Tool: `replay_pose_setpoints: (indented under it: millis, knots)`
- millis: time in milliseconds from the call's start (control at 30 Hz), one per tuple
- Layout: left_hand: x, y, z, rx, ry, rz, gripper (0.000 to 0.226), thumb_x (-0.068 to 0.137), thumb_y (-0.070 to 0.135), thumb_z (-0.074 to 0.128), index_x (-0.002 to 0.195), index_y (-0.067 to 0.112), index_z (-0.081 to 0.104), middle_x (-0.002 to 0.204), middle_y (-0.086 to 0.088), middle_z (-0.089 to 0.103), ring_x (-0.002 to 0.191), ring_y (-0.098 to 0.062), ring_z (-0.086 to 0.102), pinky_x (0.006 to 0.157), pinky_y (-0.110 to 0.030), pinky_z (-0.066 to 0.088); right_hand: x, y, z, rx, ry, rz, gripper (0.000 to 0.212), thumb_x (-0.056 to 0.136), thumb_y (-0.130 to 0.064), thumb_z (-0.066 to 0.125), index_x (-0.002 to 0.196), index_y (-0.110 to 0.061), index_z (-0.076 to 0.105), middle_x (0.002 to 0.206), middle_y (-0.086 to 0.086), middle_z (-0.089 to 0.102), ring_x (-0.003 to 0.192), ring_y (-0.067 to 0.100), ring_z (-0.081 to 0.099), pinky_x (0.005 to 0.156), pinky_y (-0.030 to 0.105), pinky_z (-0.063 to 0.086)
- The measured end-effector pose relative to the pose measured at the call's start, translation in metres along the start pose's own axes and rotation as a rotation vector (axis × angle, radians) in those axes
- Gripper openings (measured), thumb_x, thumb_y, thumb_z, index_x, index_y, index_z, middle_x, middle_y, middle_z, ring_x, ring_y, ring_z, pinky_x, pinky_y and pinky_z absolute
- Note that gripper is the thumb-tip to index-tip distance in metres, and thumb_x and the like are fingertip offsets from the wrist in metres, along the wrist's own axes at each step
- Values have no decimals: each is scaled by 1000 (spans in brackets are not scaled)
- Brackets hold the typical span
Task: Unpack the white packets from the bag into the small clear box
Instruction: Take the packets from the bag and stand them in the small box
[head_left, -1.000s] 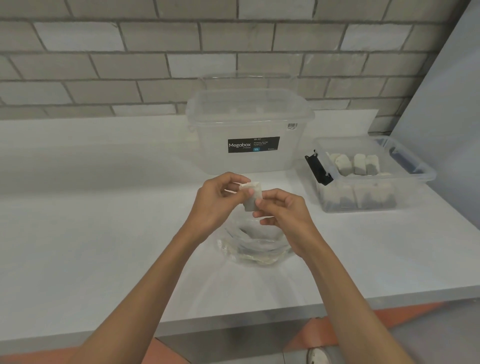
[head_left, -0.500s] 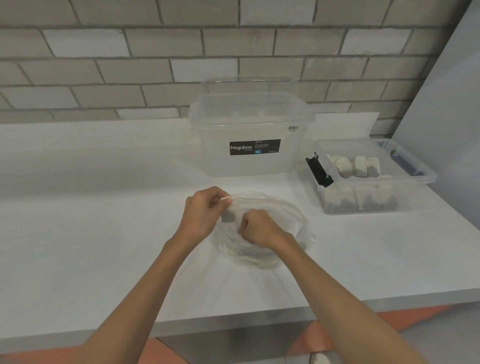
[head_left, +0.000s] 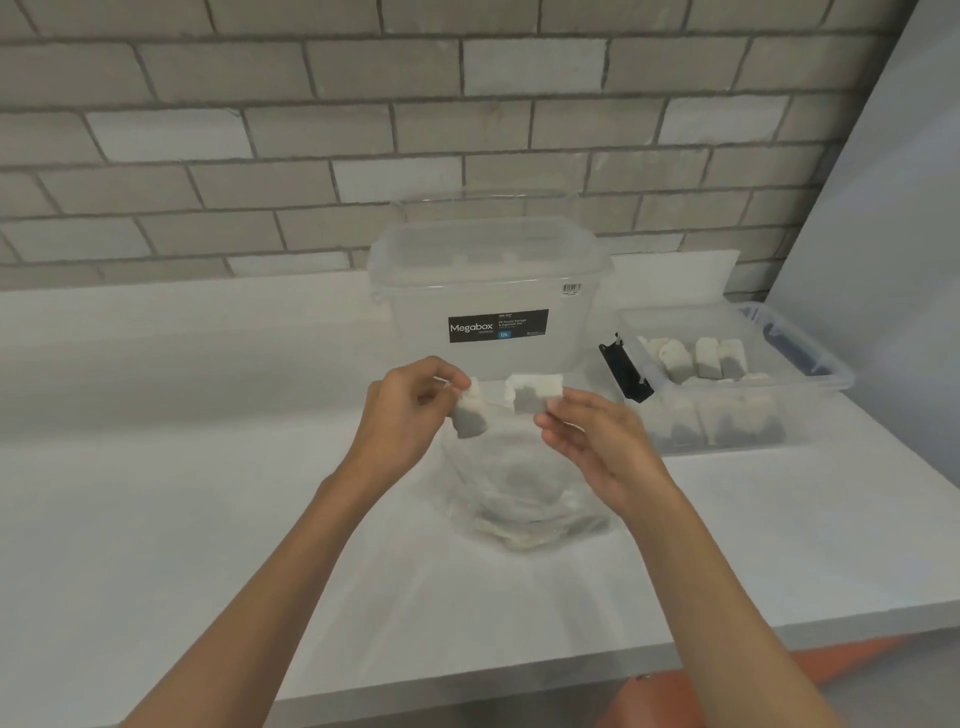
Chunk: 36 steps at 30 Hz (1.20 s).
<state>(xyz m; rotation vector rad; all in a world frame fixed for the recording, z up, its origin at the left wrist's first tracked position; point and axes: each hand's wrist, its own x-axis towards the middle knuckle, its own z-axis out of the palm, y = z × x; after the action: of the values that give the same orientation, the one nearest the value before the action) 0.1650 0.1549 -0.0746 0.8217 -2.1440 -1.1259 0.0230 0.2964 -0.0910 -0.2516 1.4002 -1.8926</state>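
Now that the left packet (head_left: 470, 415), pinched in the left hand (head_left: 405, 415), and the right packet (head_left: 532, 397), pinched in the right hand (head_left: 597, 441), hang just above the bag (head_left: 524, 499) both hands were reaching into, they likely go next to the small clear box (head_left: 836, 371) beyond the right hand.

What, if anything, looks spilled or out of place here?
Nothing stands out: the left hand and right hand each pinch a white packet above the bag, and none lie spilled outside the small clear box.
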Motion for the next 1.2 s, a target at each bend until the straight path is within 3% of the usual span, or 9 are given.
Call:
replay_pose_setpoints:
  millis: [167,333,467,567,667,833,933,1033,1200]
  knots:
    - [12,30,27,-126,-112,53,5,81,29,74,86,30,73,85,12,71,84,-5,67,84,-26,54,-3,-13,-7,332,-46,145,15,88,-5,64,103,-3,64,92,10,74,77,14,73,59,22,57]
    - [23,61,58,-202,-156,143,7,80,26,76,85,24,73,80,6,73,79,-6,70,80,-21,53,-4,-32,-15,358,-103,176,22,89,-13,64,111,-8,64,100,5,74,82,9,72,61,21,56]
    - [44,79,78,-155,-140,178,4,84,22,72,84,19,73,78,8,73,77,-4,68,75,-16,51,-1,-56,-34,26,-1,-11,12,87,-13,68,97,-13,63,101,9,72,82,15,71,68,25,53]
    - [64,92,91,-48,-199,187,5,84,23,72,85,18,73,80,4,73,80,-8,69,76,-20,53,11,-91,-56,-442,219,-339,27,86,-21,70,110,-23,58,99,1,67,79,13,65,66,23,51]
    - [82,111,110,72,-263,266,9,84,24,72,87,16,72,80,1,73,77,-7,69,77,-24,53,25,-130,-77,-829,110,-559,34,86,-35,69,118,-35,57,101,-8,64,79,12,64,67,24,52]
    - [108,141,145,123,-301,351,9,85,25,71,91,20,73,80,3,73,77,-4,67,78,-23,53,51,-178,-105,-1066,-70,-605,16,86,-33,70,99,-24,72,84,-11,68,78,6,62,74,18,47]
    - [120,147,165,128,-313,349,11,83,30,72,91,22,74,81,6,73,80,-2,67,80,-23,53,69,-191,-125,-1100,-94,-607,11,85,-29,72,87,-18,74,76,-2,70,71,7,61,72,21,48]
    - [131,149,182,135,-291,317,7,84,30,71,87,24,73,77,8,72,78,-1,66,80,-21,49,89,-201,-146,-1146,-74,-630,8,85,-28,72,80,-21,72,66,-11,65,60,-2,55,67,17,46]
    - [149,142,209,278,-296,266,16,89,17,65,102,26,62,79,6,70,74,-4,66,63,-11,47,125,-203,-174,-1278,-78,-574,7,87,-20,69,83,-25,71,69,-7,68,60,2,59,62,13,47]
